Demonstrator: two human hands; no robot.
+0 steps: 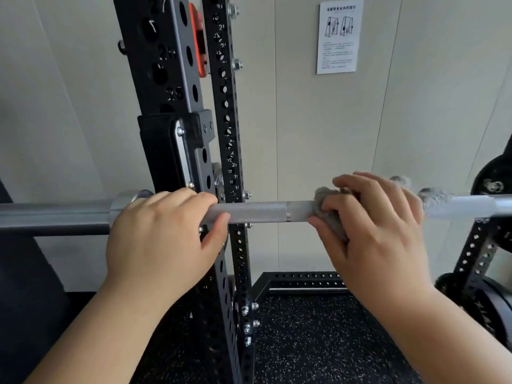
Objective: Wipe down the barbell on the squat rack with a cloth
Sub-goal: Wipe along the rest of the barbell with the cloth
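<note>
A silver barbell [257, 212] runs level across the view, resting on the black squat rack [177, 112]. Its knurled shaft shows between my hands; the thicker sleeve [55, 217] extends left. My left hand [160, 236] wraps over the bar beside the rack upright, near the sleeve collar. My right hand [379, 228] is closed around a grey cloth [329, 209] that is wrapped on the shaft. Fuzzy bits of the cloth stick out to the right of that hand. The bar under both hands is hidden.
Two perforated black uprights [230, 151] stand just behind the bar. Black weight plates [496, 184] hang at the right edge. A printed notice [339, 36] is on the beige wall. Speckled black rubber flooring [313, 342] lies below, framed by the rack base.
</note>
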